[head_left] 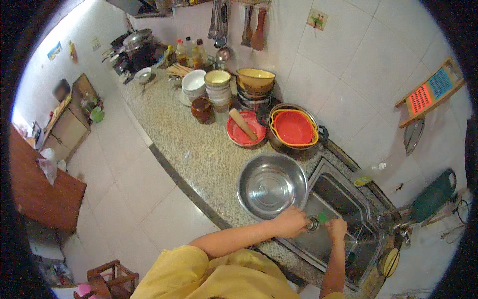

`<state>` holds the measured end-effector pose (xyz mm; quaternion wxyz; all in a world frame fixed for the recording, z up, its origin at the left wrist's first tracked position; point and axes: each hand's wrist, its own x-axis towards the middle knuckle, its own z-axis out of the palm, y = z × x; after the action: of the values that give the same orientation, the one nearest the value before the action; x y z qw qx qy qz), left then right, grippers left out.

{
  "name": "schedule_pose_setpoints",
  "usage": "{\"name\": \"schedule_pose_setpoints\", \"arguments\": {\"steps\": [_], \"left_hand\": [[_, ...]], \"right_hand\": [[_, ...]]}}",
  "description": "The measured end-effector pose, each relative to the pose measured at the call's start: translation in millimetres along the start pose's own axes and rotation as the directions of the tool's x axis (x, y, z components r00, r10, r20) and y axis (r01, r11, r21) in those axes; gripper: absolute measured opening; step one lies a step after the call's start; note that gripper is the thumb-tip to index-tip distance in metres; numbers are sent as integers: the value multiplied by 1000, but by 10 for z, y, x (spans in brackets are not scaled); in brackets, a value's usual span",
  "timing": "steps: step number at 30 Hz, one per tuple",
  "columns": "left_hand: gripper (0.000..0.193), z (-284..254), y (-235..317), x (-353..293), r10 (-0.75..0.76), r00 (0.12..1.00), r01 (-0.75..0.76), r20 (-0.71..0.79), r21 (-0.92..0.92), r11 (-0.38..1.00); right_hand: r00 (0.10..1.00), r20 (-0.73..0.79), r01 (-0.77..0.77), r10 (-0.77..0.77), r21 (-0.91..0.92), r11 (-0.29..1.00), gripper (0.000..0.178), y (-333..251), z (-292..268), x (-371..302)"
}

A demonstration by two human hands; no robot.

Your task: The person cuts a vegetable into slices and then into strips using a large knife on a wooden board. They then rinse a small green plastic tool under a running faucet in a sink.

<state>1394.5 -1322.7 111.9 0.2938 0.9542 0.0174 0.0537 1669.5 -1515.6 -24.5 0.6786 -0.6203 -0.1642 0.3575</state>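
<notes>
Over the near side of the sink, my left hand (291,223) is closed, its fingers next to a small round metal piece (312,224). What it holds, if anything, is hidden. Beside it, also over the sink, my right hand (336,228) is closed with a green scouring pad (322,218) at its fingertips. The stainless steel sink (326,172) lies under and to the right of both hands. A large, shiny steel basin (272,185) rests on the counter just beyond my left hand, close to the sink's edge.
Behind the basin stand a pot with a red basket (295,127), a red bowl with a wooden pestle (243,124), a brown jar (202,109) and stacked bowls (255,79). A bottle (370,174) lies along the sink's back edge. A green cutting board (434,196) hangs at right.
</notes>
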Motion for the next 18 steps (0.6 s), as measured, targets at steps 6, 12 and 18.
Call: {"name": "schedule_pose_setpoints", "arguments": {"steps": [6,12,18], "left_hand": [[20,255,-326,-37,-133,983,64,-129,-437,897],[23,104,-244,-93,-12,998,-4,-62,-261,965],[26,-67,-139,-141,22,999,23,27,-984,177]], "right_hand": [[991,-121,119,-49,679,724,24,-672,1020,-195],[996,-69,-5,-56,-673,740,23,-144,234,151],[988,-57,-99,140,454,886,13,-425,991,24]]}}
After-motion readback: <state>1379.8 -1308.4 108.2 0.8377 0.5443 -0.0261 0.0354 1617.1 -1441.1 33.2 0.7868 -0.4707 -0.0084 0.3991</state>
